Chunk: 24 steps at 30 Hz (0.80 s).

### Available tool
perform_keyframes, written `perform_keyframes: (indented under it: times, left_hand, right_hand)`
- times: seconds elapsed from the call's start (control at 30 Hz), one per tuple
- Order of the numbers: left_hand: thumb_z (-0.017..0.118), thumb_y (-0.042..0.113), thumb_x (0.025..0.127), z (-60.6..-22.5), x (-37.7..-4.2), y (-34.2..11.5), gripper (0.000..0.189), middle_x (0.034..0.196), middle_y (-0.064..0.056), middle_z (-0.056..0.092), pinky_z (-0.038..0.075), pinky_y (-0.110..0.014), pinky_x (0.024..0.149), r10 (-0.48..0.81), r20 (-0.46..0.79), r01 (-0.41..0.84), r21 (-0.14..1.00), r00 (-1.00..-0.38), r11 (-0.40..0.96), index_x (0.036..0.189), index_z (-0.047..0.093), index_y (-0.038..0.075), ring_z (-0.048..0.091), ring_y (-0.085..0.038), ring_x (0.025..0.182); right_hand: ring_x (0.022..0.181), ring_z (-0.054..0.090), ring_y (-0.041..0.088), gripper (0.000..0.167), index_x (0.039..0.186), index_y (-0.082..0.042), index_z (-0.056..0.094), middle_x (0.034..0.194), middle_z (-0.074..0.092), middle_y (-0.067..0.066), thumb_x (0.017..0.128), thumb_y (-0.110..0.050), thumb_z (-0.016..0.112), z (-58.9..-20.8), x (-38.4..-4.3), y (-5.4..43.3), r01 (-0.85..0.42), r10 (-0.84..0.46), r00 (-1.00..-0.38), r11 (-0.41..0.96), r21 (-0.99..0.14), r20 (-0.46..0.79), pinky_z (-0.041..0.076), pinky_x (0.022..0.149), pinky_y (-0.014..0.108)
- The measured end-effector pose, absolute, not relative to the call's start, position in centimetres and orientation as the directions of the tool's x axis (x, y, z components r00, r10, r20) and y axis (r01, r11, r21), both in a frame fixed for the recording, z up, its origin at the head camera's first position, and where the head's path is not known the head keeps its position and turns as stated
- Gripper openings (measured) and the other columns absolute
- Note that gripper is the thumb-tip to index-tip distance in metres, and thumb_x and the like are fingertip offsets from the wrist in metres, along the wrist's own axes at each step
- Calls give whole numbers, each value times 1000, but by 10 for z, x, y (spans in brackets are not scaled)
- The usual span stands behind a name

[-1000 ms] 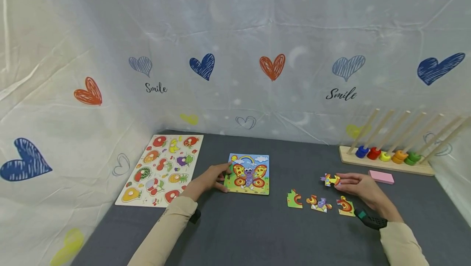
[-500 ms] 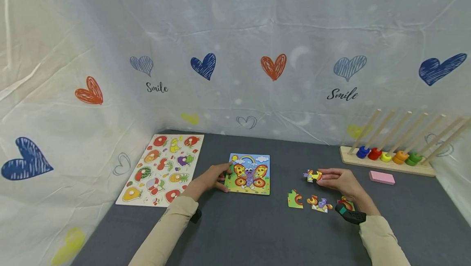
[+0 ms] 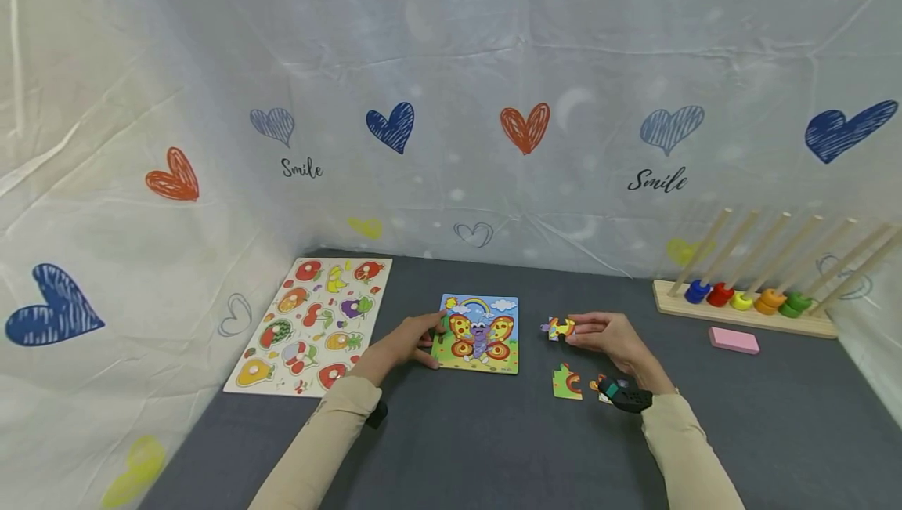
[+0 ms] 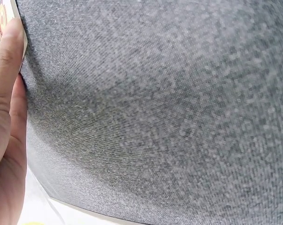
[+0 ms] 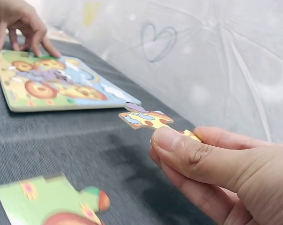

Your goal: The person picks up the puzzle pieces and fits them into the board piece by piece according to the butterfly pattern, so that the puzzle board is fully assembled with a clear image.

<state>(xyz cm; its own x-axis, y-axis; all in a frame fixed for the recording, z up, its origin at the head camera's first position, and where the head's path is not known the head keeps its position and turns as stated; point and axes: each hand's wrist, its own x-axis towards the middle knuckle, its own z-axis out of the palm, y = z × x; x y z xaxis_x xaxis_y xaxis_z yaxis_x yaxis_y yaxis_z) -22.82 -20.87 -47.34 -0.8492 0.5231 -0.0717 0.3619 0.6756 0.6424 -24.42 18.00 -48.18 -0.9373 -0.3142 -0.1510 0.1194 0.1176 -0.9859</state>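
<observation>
In the head view, my right hand [image 3: 611,340] pinches a jigsaw piece [image 3: 561,328] with yellow, red and purple print. The piece is held above the cloth, as the right wrist view shows, right of a square butterfly puzzle board [image 3: 475,334]. My left hand [image 3: 409,344] touches the board's left edge with its fingertips and thumb. A green puzzle piece [image 3: 567,381] lies below the held one. Beside it, another piece [image 3: 599,386] is partly hidden by the right wrist.
A fruit board [image 3: 310,326] lies at the left. At the right back stands a wooden peg stand [image 3: 743,310] with coloured rings, a pink block [image 3: 734,340] in front of it. A white curtain with hearts [image 3: 524,128] borders the dark table [image 3: 479,447].
My right hand has moved left with the jigsaw piece, toward the butterfly board. The right wrist now covers loose pieces that showed before. The left hand stays in place.
</observation>
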Motion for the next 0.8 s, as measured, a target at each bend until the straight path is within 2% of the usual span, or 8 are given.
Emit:
perform_keyframes:
  times: [0.33,0.57,0.8]
  left_hand:
    - [81,6,74,-473,-228,-208,82,123,-13,57,49,-33,81,518,-82,348,651,-851,675,143,39,-2,50,-17,87]
    - [81,6,74,-473,-228,-209,70,123,-14,56,49,-34,81,519,-80,353,644,-851,679,135,48,-1,51,-17,87]
    - [81,5,74,-470,-226,-209,62,138,-18,47,50,-34,82,517,-90,331,672,-851,662,128,53,-2,52,-19,90]
  right_hand:
    - [79,69,12,52,126,19,51,94,72,12,82,4,72,-482,-249,152,96,-371,-921,80,-992,-119,55,75,34]
    - [80,69,12,49,125,19,52,99,71,15,82,7,71,-487,-253,131,106,-385,-915,57,-993,-120,55,76,34]
    - [80,70,16,43,122,19,55,95,70,20,83,7,70,-489,-256,107,90,-400,-909,72,-993,-112,55,74,35]
